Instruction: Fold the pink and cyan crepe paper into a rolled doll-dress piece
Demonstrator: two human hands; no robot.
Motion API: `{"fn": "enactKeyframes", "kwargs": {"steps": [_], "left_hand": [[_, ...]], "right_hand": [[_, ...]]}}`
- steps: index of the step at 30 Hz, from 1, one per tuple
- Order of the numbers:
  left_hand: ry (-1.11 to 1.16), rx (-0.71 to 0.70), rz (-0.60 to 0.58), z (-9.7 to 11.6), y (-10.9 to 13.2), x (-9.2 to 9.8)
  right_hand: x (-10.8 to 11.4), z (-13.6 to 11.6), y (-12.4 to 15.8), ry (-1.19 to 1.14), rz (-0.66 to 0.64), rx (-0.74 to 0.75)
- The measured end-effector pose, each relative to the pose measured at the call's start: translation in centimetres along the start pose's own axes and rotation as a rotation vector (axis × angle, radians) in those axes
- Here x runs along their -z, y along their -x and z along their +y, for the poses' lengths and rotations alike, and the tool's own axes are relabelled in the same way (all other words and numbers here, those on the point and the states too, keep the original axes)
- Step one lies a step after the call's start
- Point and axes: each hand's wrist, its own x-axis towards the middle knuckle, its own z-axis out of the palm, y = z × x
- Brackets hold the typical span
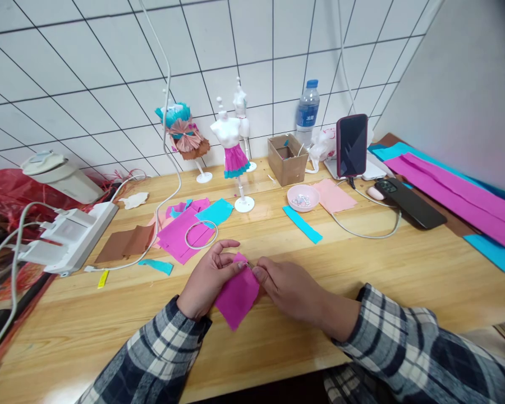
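Note:
A magenta piece of crepe paper [237, 297] hangs tilted between my hands, just above the table. My left hand [212, 275] pinches its upper left edge between thumb and fingers, with the index finger raised over it. At the paper's top right edge, my right hand [292, 289] is closed in a pinch. A small shiny thing [248, 265] shows between the fingertips there, too small to name. Beyond my hands stands a small white dress form [227, 132] wearing a magenta and turquoise paper skirt [235, 160].
Paper scraps [189, 233] and a white ring [201, 234] lie ahead on the left. A pink bowl [303, 198], cardboard box [287, 163], water bottle [307, 115] and propped phone [352, 147] stand farther back. A black phone [412, 205] and magenta strips [458, 196] are right; a power strip [82, 238] is left.

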Motion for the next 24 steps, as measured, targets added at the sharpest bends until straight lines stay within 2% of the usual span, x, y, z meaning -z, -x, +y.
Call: {"fn": "enactKeyframes", "kwargs": {"steps": [24], "left_hand": [[0.007,0.018,-0.065,-0.22,-0.06,0.27]], "right_hand": [[-0.35,0.33,-0.09,0.016,0.005,0.008]]}}
